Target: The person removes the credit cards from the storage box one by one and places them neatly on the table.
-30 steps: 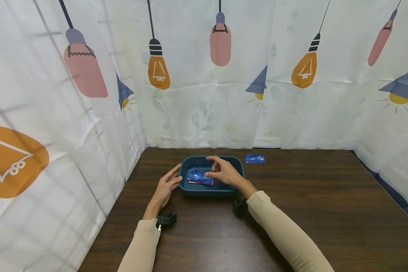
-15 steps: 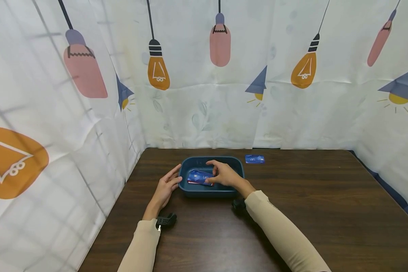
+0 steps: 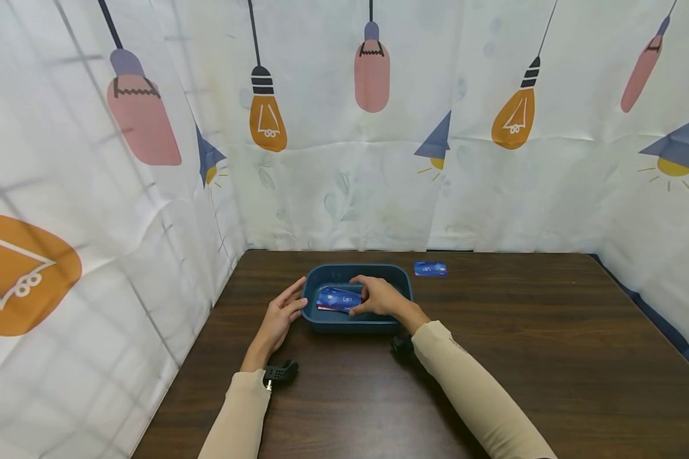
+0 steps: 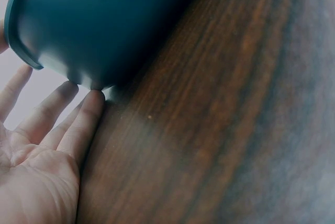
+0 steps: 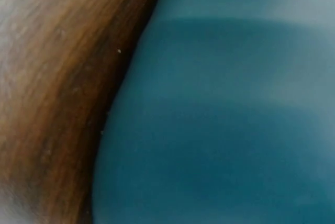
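Observation:
A teal plastic container (image 3: 344, 327) stands on the table. In it a blue bank-style card (image 3: 337, 299) with white lettering lies on top of another with a red edge. My right hand (image 3: 383, 297) reaches in from the right, its thumb and fingers bent around the card's right end. The thumb is right at the near corner; whether the fingers grip it I cannot tell. My left hand (image 3: 277, 323) rests against the container's left end with its fingers extended. In the left wrist view its fingertips (image 4: 93, 98) touch the container's outer wall. The right wrist view holds only the container's wall (image 5: 220, 109).
Another blue card (image 3: 430, 268) lies on the table behind and right of the container. The brown wooden table (image 3: 522, 344) extends to the right and front. A printed cloth (image 3: 333, 178) hangs along its back and left sides.
My right hand has moved a little down and nearer, its thumb sliding from over the card to its near corner. The left hand and the container have stayed put.

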A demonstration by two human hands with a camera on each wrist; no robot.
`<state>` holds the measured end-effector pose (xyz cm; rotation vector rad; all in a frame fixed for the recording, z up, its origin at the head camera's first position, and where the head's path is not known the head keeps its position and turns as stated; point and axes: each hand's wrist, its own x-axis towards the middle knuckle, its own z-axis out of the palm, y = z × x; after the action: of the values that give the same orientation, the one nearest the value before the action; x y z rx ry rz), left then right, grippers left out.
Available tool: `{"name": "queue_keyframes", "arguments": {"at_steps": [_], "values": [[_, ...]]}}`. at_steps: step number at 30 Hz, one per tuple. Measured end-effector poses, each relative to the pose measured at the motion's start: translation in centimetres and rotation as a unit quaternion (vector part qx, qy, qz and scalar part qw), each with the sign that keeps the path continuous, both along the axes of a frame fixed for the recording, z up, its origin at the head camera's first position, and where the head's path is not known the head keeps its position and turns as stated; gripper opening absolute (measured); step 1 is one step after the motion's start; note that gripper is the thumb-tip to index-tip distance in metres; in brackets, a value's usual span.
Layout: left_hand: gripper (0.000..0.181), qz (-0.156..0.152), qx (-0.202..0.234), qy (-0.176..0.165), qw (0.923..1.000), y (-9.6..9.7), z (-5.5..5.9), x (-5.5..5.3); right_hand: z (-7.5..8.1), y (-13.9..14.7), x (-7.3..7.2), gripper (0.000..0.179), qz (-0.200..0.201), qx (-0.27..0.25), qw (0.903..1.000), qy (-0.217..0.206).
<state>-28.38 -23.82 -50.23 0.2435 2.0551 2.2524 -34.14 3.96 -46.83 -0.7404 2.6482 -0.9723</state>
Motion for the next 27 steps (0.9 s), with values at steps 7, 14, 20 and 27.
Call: {"name": "queue_keyframes", "arguments": {"at_steps": [7,14,20,27], "values": [[0.059,0.004,0.002,0.0,1.0,0.02,0.0,-0.05,0.12,0.03,0.13,0.075,0.002,0.015,0.9999,0.002],[0.06,0.003,-0.001,0.001,1.0,0.06,-0.07,-0.03,0.14,-0.03,0.27,0.069,-0.015,0.039,0.9991,-0.001],[0.059,0.003,-0.002,0.001,1.0,0.03,-0.06,-0.05,0.17,-0.06,0.3,0.066,-0.022,0.053,0.9984,0.0],[0.059,0.004,-0.003,-0.001,1.0,0.01,-0.15,-0.04,0.25,-0.13,0.34,0.06,-0.024,0.071,0.9972,0.004]]}}
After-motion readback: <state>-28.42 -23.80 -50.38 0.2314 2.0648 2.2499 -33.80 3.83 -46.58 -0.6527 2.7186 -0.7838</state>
